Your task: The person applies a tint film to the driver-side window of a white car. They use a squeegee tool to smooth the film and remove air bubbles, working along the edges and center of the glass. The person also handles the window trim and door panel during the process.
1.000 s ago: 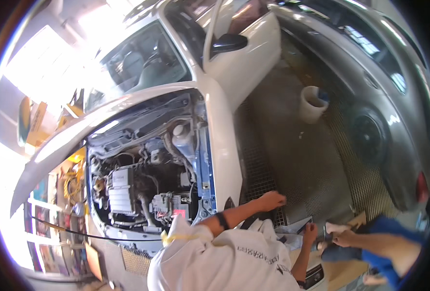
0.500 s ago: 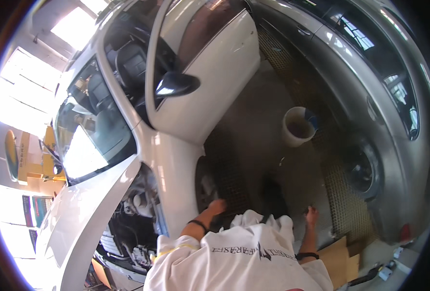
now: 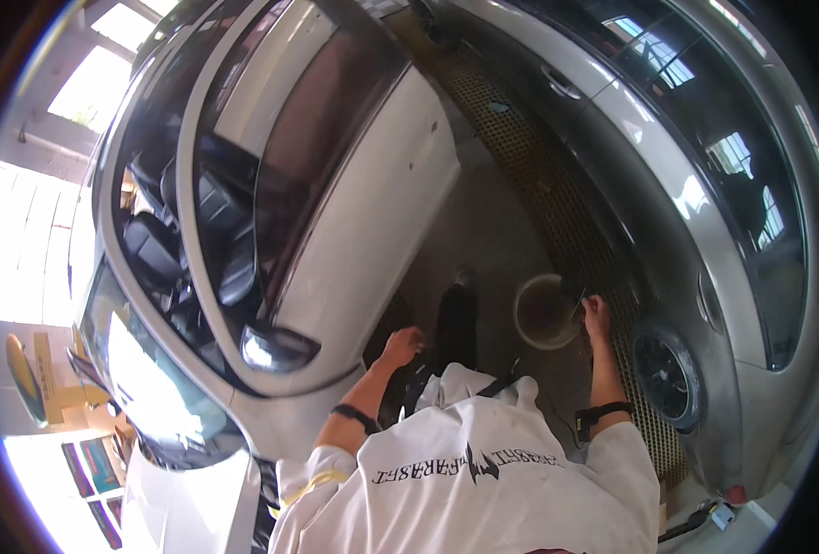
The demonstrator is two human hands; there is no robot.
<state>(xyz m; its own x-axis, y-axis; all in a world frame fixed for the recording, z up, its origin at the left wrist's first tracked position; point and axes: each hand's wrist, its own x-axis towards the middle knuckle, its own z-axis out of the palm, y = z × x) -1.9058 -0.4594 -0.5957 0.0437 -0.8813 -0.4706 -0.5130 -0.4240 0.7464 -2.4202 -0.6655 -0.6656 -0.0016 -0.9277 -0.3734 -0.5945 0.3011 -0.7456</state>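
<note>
A round, pale bucket [image 3: 518, 319] with brownish contents stands on the floor ahead of me. My right hand [image 3: 596, 319] is at its right rim, fingers closed in a pinch. A dark patch lies by the fingertips, and I cannot make out what they grip. My left hand [image 3: 404, 346] hangs low beside the white car's open door [image 3: 373, 212], its fingers loosely curled with nothing visible in them. One dark-clothed leg [image 3: 457, 323] of mine shows between the hands.
The white car's wing mirror [image 3: 280, 349] juts out at left, and its raised white panel [image 3: 188, 499] is at lower left. A grey car [image 3: 650, 185] runs along the right, its wheel [image 3: 665, 377] low. Perforated floor grating [image 3: 511, 138] lies beside it.
I have moved forward, so the bucket and the door mirror are closer. My right hand has reached the bucket's right rim. The blue patch on that rim no longer shows clearly.
</note>
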